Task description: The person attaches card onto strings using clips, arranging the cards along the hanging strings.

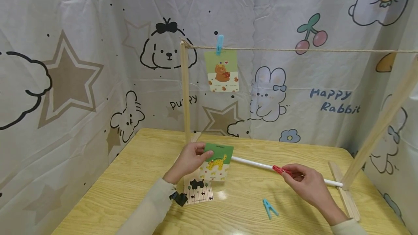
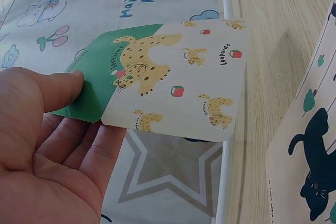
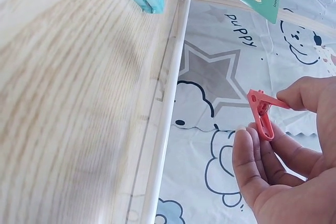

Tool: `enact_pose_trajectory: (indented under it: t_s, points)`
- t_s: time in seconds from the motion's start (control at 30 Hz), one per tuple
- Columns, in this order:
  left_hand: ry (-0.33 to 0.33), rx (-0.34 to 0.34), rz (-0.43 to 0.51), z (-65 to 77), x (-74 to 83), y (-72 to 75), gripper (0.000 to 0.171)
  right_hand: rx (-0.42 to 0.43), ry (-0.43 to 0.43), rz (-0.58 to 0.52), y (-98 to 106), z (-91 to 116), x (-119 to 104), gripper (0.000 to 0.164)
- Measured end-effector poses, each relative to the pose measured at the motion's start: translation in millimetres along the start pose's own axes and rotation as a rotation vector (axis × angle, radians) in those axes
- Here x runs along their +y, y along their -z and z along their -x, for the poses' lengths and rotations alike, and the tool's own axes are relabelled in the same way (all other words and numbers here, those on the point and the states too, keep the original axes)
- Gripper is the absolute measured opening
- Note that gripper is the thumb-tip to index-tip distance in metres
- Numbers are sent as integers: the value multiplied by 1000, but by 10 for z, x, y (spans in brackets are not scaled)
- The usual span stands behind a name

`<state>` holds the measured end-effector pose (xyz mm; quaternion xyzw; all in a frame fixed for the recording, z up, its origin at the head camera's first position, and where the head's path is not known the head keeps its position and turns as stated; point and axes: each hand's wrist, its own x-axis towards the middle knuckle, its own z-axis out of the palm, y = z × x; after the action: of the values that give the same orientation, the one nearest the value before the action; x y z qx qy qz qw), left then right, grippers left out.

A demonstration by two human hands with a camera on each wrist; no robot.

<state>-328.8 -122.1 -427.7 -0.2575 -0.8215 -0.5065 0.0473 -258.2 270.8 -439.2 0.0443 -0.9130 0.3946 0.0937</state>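
Note:
My left hand (image 1: pixel 191 160) pinches a green and white leopard card (image 1: pixel 217 164) by its green end, thumb on the front and fingers behind. Below it on the table lies a pink striped card with a black cat-like animal (image 1: pixel 197 191), partly covered by the leopard card in the head view. My right hand (image 1: pixel 305 184) holds a red clothespin (image 3: pixel 262 114) between thumb and fingers, above the table. A blue clothespin (image 1: pixel 269 208) lies on the table to the left of that hand. On the string (image 1: pixel 277 49), another blue clothespin (image 1: pixel 220 44) holds a bear card (image 1: pixel 222 71).
The string runs between two wooden posts, the left post (image 1: pixel 185 93) and the leaning right post (image 1: pixel 382 126). A white rod (image 1: pixel 254 163) spans low between their feet, behind the hands. A printed curtain (image 1: pixel 98 10) hangs behind the wooden table (image 1: pixel 130 169).

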Motion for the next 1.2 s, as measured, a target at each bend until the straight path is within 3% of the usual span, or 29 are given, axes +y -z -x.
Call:
enact_pose_trajectory:
  t_s: [0.3,0.63,0.9,1.2]
  points:
    - [-17,5,7,-12,43,-53,28,1,7,-6,8,6,-21,34]
    - [-19,-5,-21,-57,145,-82,33,15,14,-24,48,33,-85,38]
    - [-34,0,-41,-144,247,-90,19,42,49,-20,102,23,-102,33]
    - [-48,38,-27,-259,351,-88,47,49,99,-19,175,-17,-141,29]
